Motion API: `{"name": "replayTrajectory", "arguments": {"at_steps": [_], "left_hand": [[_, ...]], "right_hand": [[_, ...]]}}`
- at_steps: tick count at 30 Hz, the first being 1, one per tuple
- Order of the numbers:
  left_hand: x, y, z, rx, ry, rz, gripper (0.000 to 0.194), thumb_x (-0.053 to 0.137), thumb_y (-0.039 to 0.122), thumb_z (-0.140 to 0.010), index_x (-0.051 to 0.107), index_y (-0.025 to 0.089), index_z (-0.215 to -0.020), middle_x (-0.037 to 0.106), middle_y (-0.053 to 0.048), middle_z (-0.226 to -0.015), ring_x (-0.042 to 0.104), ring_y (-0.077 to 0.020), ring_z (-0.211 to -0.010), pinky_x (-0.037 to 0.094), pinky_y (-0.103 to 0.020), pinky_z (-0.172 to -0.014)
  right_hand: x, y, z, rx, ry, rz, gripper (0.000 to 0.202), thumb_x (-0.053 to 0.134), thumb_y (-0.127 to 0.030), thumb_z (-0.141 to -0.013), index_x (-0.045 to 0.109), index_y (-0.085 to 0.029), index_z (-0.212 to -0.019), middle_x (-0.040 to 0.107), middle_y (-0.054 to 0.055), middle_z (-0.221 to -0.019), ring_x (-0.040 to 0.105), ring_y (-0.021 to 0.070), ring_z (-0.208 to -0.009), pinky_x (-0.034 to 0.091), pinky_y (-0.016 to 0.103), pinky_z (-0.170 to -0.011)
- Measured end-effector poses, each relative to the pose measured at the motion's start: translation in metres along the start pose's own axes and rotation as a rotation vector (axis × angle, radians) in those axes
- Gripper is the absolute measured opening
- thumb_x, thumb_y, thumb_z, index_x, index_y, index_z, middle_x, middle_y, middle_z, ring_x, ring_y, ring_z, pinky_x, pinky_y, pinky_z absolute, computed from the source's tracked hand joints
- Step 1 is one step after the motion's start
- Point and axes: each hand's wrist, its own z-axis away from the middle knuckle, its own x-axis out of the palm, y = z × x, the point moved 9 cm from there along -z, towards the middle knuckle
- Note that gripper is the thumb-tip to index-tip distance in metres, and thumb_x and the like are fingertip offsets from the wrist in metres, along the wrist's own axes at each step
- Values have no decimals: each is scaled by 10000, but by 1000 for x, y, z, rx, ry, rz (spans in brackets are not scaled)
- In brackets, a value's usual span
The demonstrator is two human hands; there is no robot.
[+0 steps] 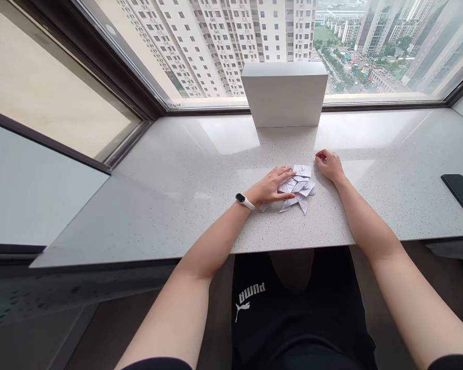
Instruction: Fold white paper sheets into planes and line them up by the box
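A loose pile of folded white paper pieces (pixel 301 186) lies on the speckled white sill (pixel 200 205) in front of me. My left hand (pixel 274 185), with a white band and dark watch face at its wrist, rests on the pile's left side, fingers spread over the paper. Just right of the pile and apart from it, my right hand (pixel 329 164) rests on the sill with its fingers curled in; whether anything is inside them is hidden.
Behind the pile a white box (pixel 285 97) stands upright against the window. A black phone (pixel 462 193) lies at the far right. The sill's front edge runs just above my lap, and dark window frames (pixel 127 87) rise at the left.
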Motion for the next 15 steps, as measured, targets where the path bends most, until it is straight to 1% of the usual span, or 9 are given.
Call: {"name": "replayTrajectory", "arguments": {"at_steps": [2,5,7,9,12,14,15], "left_hand": [[-9,-5,3,-22,37,55,1096,761,1011,-1008,673,304,-1840,499,-168,-2010,402,-515,-1892,307,-725,-1567],[-25,-17,8,-68,150,131,1043,643,1024,-1068,732,256,-1767,606,-195,-1924,524,-508,-1813,406,-701,-1519],[-34,-27,9,-117,235,152,970,608,959,-1125,770,196,-1701,704,-231,-1810,629,-495,-1717,489,-672,-1463],[-39,-36,10,-172,295,152,872,645,859,-1152,792,155,-1647,770,-252,-1706,711,-473,-1610,561,-635,-1400],[-39,-42,7,-211,307,118,723,728,714,-1142,813,163,-1601,811,-234,-1643,749,-443,-1537,597,-613,-1359],[-36,-40,6,-210,280,77,675,711,680,-1143,827,177,-1579,831,-218,-1613,750,-437,-1523,595,-628,-1358],[-35,-39,6,-211,266,59,679,693,691,-1144,833,179,-1567,838,-217,-1600,750,-438,-1518,594,-637,-1356]], "right_hand": [[0,-4,1,-8,-18,2,171,700,-325,-1114,849,-262,-1171,923,148,-1270,774,384,-1213,572,593,-1236],[2,-15,5,-46,-82,-6,218,700,-347,-1144,871,-233,-1218,906,163,-1276,783,372,-1205,589,556,-1197],[4,-25,10,-80,-144,-21,270,707,-380,-1162,886,-212,-1274,893,174,-1278,786,367,-1187,607,546,-1174],[5,-33,15,-103,-216,-39,347,725,-433,-1170,890,-197,-1362,879,183,-1318,791,360,-1153,629,548,-1155],[7,-42,23,-120,-336,-47,515,800,-562,-1135,874,-206,-1499,846,189,-1418,798,361,-1149,654,558,-1154],[9,-45,26,-119,-400,-37,616,840,-642,-1097,871,-213,-1538,818,200,-1463,795,384,-1203,654,583,-1181],[9,-46,27,-116,-420,-30,641,849,-666,-1084,875,-212,-1537,803,209,-1477,788,401,-1239,651,602,-1197]]}}
